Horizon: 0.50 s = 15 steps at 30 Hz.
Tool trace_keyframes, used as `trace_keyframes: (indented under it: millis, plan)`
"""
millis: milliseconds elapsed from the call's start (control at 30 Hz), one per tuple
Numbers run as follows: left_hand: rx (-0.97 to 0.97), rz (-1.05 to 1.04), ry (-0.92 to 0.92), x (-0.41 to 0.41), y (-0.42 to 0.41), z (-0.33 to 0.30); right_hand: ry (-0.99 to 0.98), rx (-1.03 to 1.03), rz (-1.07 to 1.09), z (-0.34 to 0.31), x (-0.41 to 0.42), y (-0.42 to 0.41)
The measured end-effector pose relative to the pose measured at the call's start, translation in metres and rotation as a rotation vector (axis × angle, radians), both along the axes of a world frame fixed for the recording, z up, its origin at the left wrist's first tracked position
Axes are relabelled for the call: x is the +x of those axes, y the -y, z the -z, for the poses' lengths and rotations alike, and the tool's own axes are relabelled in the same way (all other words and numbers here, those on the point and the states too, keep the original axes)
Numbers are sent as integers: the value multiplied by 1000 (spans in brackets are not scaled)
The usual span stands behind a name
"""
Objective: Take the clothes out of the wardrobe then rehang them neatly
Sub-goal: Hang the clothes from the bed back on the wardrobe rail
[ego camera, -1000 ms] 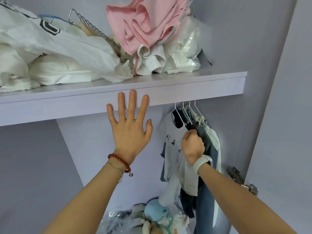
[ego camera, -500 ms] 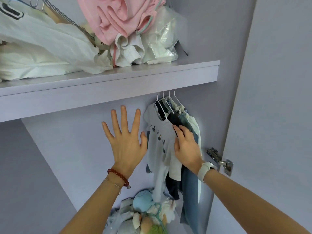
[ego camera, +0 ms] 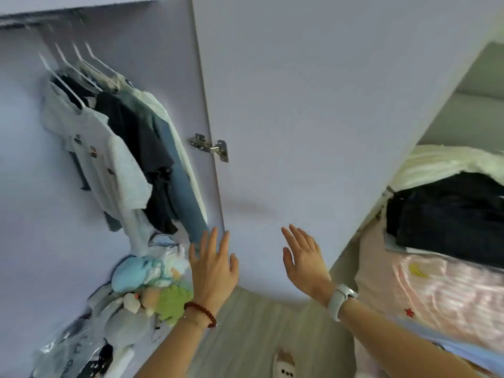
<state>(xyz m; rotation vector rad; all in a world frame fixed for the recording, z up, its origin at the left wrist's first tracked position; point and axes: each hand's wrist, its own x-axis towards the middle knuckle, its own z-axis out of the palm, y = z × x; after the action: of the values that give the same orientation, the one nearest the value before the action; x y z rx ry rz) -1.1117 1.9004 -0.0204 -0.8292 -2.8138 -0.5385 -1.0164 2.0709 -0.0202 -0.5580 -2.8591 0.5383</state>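
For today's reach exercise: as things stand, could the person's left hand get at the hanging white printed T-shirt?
Probably yes. The left hand is open, holds nothing, and sits below and to the right of the white printed T-shirt, which hangs foremost on the rail with nothing in front of it.

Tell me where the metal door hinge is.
In the head view, the metal hinge sits left of centre on the wardrobe door's inner edge, just right of the hanging clothes.

soft toys (ego camera: 152, 285) heaped on the wardrobe floor; pink bedding (ego camera: 441, 301) stacked at right.

Lilac wardrobe door (ego camera: 313, 118), red bracelet (ego camera: 201, 313)
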Motion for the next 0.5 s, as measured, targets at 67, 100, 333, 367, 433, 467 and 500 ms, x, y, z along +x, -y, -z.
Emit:
trace_keyframes:
  millis: [67, 100, 333, 367, 433, 467, 500]
  plan:
    - [-51, 137, 100, 29, -29, 16, 72, -6, 136, 13, 48, -17]
    - [-74, 208, 118, 42, -44, 24, 92, -11, 204, 18, 73, -25]
    - [-194, 664, 164, 149, -150, 52, 133, -152, 732, 51, 250, -63]
    - [-198, 721, 168, 166, -166, 54, 149, -179, 811, 56, 277, -66]
    - [-214, 846, 193, 205, -197, 61, 156, -229, 944, 66, 329, -71]
    - [-229, 913, 211, 226, -213, 64, 149, -255, 1010, 72, 356, -73]
    - [-244, 972, 234, 249, -229, 69, 144, -280, 1073, 78, 382, -75]
